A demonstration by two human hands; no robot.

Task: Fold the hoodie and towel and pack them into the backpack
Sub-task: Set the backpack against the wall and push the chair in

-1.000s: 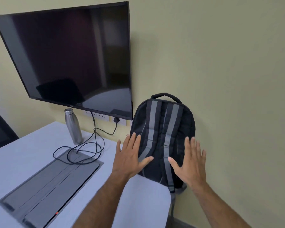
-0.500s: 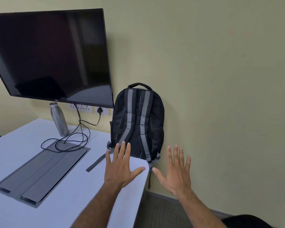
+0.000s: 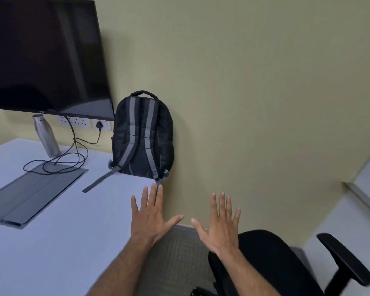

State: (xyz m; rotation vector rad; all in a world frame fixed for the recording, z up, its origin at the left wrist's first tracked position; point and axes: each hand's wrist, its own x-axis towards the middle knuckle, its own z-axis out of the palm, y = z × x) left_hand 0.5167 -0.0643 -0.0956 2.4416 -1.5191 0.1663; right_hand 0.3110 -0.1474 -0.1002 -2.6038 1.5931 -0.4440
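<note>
Left hand [image 3: 152, 216] and right hand [image 3: 219, 223]: fingers spread wide, palms down, grasping nothing, raised near the table [image 3: 58, 242] corner. Black backpack [image 3: 143, 135] with grey straps: upright at the table's far corner, leaning against the wall [image 3: 254, 92], contents hidden. Steel bottle [image 3: 46, 135] beside cable [image 3: 73, 154].

Bare table [image 3: 58, 242] in front of backpack [image 3: 142, 137]; cable [image 3: 58, 165], bottle [image 3: 47, 136] crowd back left; chair [image 3: 271, 263] blocks right.
</note>
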